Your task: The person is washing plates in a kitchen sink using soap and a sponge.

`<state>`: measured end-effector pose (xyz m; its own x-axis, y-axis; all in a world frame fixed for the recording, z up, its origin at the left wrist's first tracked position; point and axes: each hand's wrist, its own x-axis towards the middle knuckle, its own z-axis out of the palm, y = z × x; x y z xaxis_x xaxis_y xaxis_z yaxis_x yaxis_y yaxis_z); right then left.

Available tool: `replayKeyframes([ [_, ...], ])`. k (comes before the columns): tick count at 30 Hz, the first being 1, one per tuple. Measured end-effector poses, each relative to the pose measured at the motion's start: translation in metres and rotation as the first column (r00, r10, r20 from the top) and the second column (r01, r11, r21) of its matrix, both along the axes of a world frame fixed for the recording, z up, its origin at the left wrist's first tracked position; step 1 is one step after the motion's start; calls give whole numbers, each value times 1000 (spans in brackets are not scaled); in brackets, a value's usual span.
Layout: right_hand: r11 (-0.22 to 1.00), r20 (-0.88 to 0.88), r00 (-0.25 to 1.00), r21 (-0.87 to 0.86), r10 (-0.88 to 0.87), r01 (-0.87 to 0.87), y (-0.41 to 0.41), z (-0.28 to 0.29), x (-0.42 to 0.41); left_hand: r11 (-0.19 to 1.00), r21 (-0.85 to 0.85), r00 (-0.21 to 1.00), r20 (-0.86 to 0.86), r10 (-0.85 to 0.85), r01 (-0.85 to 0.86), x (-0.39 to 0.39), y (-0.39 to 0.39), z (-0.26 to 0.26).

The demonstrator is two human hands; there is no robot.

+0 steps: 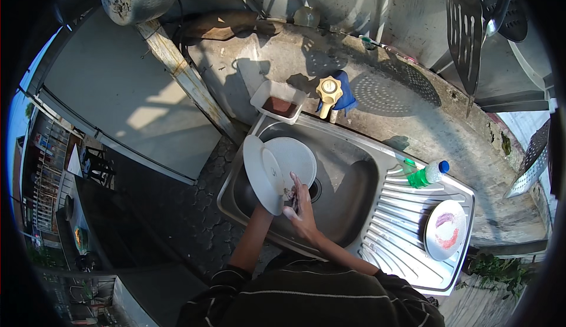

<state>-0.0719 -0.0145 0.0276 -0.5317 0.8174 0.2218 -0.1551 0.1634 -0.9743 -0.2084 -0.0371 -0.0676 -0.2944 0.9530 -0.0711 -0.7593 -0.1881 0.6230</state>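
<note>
A white plate (264,174) is tilted on edge over the left side of the stainless steel sink basin (340,185). My left hand (264,212) holds it from behind; the plate hides the fingers, and only the wrist shows. By the plate's right rim is my right hand (303,214), its fingers stretched upward and whitish suds on the thumb. Something small, crumpled and dark (289,194) shows between that hand and the rim, too unclear to name. A round white plate or shallow dish (298,156) lies in the basin behind the held plate, partly covering the drain (315,190).
On the ribbed drainboard (389,238) are a plate with pink and red marks (446,229) and a green bottle (426,174) with a blue cap. Behind the sink stand a plastic tub (279,100) holding brownish liquid and a tap (328,90) beside blue cloth. Slotted utensils (464,30) hang at upper right.
</note>
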Motion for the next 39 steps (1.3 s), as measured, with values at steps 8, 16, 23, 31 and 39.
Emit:
replayKeyframes([
  [8,996,243,968,-44,-69,82,49,-50,7,587,-332,567,-777,273,-738,-24,2,11],
  [16,966,604,793,-154,-76,209,78,-113,-11,481,-193,307,-937,169,-855,-43,-7,-7],
  [23,957,778,575,115,-254,267,84,-83,-16,437,-214,273,-959,77,-874,-60,6,-27],
  [31,986,875,468,162,-126,-39,101,-79,5,402,-88,124,-990,64,-911,-59,19,-22],
  [39,999,847,531,31,-16,-19,87,-4,159,527,205,-306,-945,-111,-825,39,35,59],
])
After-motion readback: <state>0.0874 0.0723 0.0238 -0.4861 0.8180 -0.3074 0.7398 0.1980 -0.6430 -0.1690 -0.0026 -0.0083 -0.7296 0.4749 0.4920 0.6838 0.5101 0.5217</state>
